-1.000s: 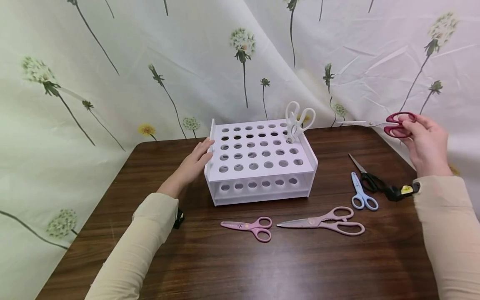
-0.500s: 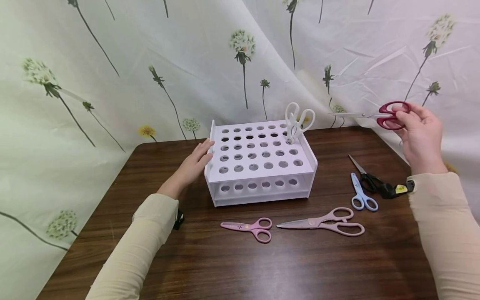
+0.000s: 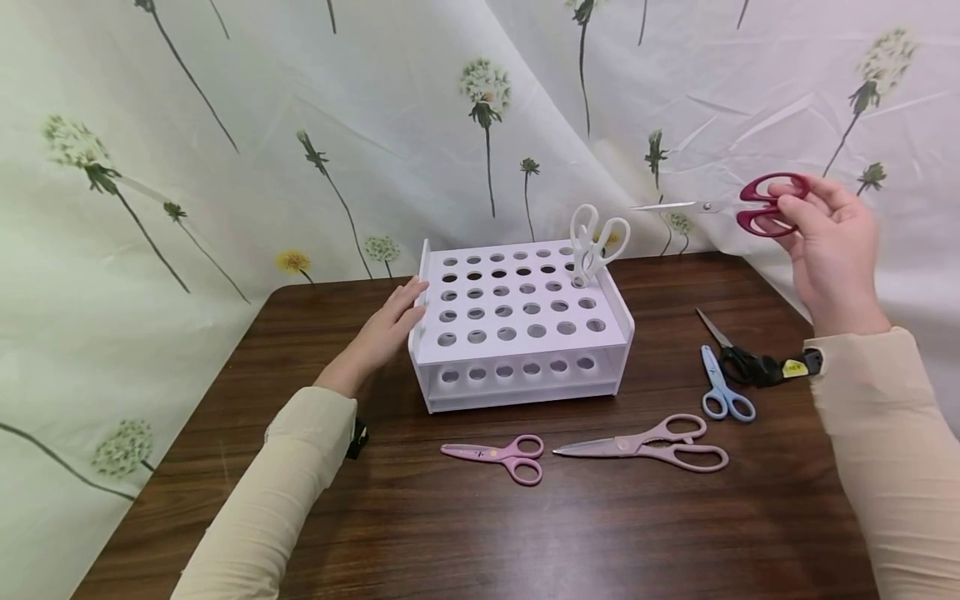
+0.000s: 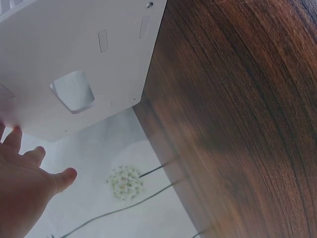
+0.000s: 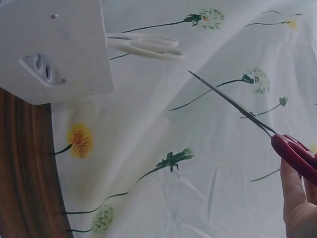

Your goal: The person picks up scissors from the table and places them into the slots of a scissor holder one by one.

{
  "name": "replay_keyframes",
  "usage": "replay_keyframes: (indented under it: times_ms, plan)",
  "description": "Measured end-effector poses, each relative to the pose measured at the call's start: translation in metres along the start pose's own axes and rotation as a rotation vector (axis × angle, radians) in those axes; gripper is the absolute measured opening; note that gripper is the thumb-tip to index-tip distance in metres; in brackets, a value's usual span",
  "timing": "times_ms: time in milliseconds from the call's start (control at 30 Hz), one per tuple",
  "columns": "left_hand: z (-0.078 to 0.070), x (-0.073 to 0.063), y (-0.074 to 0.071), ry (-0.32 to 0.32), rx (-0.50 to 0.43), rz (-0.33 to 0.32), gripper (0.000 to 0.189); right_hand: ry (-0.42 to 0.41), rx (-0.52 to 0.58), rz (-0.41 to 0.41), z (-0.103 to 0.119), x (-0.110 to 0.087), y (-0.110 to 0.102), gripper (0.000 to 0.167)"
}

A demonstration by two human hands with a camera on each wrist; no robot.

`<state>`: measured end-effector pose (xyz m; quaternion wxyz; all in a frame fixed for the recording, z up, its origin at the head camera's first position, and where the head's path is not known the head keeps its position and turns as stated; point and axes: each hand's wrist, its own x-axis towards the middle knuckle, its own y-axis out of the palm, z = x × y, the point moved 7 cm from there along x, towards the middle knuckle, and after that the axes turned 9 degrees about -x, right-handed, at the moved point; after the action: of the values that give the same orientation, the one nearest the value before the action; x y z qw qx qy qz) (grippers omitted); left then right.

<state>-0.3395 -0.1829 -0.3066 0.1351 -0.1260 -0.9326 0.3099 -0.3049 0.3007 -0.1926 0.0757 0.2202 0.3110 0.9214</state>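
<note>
Head view: red scissors [image 3: 707,207] pinched by right fingers [image 3: 832,192].
Rack [image 3: 489,302], near far edge of bench [image 3: 450,533], apparently steadied by spread left fingers [image 3: 407,293].

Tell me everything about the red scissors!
The red scissors have two plastic-looking dark-red loops and slim metal-looking blades, nearly closed, joined at a pivot. They're in the air to the right of the white rack, tips pointing left in the head view. The right grip holds them by the loops.
</note>
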Motion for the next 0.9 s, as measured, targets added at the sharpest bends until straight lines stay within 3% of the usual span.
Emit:
replay_keyframes:
  times_ms: [500, 900]
  plan:
    - [0.001, 0.000, -0.001, -0.010, -0.008, 0.000, 0.050, -0.052, -0.112, 0.084, -0.001, -0.005, 0.035, 0.029]
    - [0.001, 0.001, 0.000, 0.001, -0.001, 0.003, 0.051, -0.081, -0.210, 0.132, -0.004, -0.010, 0.046, 0.028]
